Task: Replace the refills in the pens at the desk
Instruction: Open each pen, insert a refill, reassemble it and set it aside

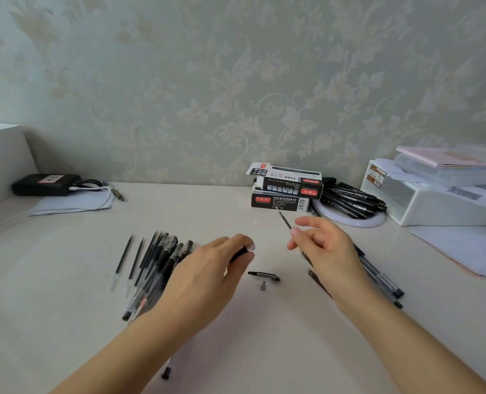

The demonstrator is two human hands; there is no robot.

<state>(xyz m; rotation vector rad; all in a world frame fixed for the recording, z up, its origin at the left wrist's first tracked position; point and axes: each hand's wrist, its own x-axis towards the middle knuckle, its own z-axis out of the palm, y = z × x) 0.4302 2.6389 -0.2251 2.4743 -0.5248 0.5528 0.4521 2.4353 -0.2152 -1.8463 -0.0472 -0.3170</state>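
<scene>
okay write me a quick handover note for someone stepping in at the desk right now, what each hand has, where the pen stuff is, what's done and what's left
Left hand: grips a black pen barrel just above the desk.
Right hand: pinches a thin refill, tip pointing up and away.
Between the hands on the desk: a pen cap and a small cone tip, so this pen is apart.
Left of the hands: loose refills and pens in a pile. Under the right wrist: more pens.
Back: two stacked refill boxes, black pens beside them.
Done: pen opened. Whether the held refill is old or new cannot be told.
Left: fit refill, screw on tip, cap it, continue.
</scene>
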